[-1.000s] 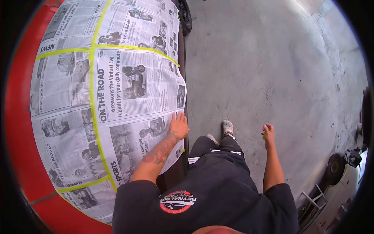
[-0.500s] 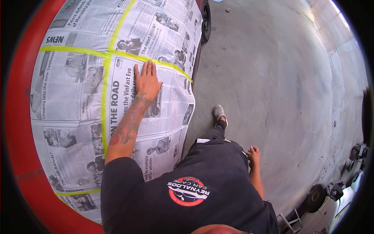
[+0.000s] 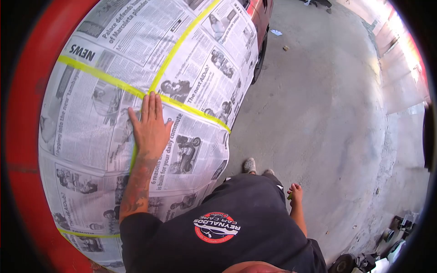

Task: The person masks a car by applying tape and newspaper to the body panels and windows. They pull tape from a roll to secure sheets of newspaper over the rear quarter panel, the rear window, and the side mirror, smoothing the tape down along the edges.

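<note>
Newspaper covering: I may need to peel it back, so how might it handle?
The newspaper covering looks floppy, given its wavy edge. It would probably tear easily, being printed paper. Yellow tape across its seams may make sheets lift together.

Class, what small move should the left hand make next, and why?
Probably slide the left hand along the yellow tape towards the newspaper's outer edge, pressing lightly: the fingers already lie spread beside the tape crossing, one strip runs to that edge, and the paper looks wavy just below its end.
</note>
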A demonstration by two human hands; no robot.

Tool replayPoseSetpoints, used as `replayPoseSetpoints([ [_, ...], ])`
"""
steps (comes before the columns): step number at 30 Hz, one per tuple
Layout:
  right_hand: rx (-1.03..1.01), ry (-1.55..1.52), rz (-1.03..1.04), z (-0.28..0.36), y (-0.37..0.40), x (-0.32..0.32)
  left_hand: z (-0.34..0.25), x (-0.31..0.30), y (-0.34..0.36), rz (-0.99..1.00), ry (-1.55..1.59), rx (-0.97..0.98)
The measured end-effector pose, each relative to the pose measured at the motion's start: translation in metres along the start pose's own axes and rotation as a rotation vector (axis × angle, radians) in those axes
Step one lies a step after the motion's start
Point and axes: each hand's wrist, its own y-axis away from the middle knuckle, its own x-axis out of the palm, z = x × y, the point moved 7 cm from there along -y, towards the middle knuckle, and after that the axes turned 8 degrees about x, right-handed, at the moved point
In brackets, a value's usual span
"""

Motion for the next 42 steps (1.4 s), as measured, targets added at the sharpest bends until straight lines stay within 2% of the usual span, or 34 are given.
replayPoseSetpoints([
  [7,0.053,0.045,-0.041,0.022,-0.015,-0.012,0.004,-0.019,-0.016,-0.009,0.071,-0.197],
  [11,0.087,0.064,-0.03,0.037,-0.044,-0.017,-0.003,-0.041,-0.044,-0.23,0.186,-0.253],
  [12,0.095,0.089,-0.029,0.047,-0.054,-0.016,-0.013,-0.045,-0.052,-0.322,0.271,-0.23],
  [15,0.085,0.122,0.005,0.094,-0.097,-0.009,-0.063,-0.049,-0.087,-0.382,0.523,-0.104],
  [17,0.074,0.104,0.05,0.135,-0.135,-0.003,-0.11,-0.043,-0.116,-0.323,0.77,-0.023],
  [21,-0.044,0.145,0.06,0.267,-0.19,0.005,-0.217,-0.04,-0.182,0.076,1.036,0.312],
  [24,-0.248,0.109,0.086,0.378,-0.2,0.012,-0.277,-0.051,-0.232,0.35,1.201,0.39],
  [27,-0.367,0.128,0.12,0.453,-0.217,0.021,-0.305,-0.07,-0.289,0.23,1.074,0.518],
  [30,-0.343,0.075,0.161,0.524,-0.204,0.04,-0.321,-0.077,-0.347,0.249,1.088,0.549],
  [33,-0.358,0.114,0.23,0.567,-0.228,0.071,-0.339,-0.086,-0.404,0.253,1.043,0.571],
  [38,-0.208,0.18,0.21,0.61,-0.293,0.099,-0.373,-0.064,-0.521,0.27,1.042,0.637],
  [41,-0.123,0.229,0.129,0.57,-0.381,0.073,-0.39,-0.062,-0.612,0.237,1.011,0.675],
  [42,-0.052,0.201,0.041,0.563,-0.393,0.055,-0.391,-0.071,-0.65,0.14,0.995,0.694],
])
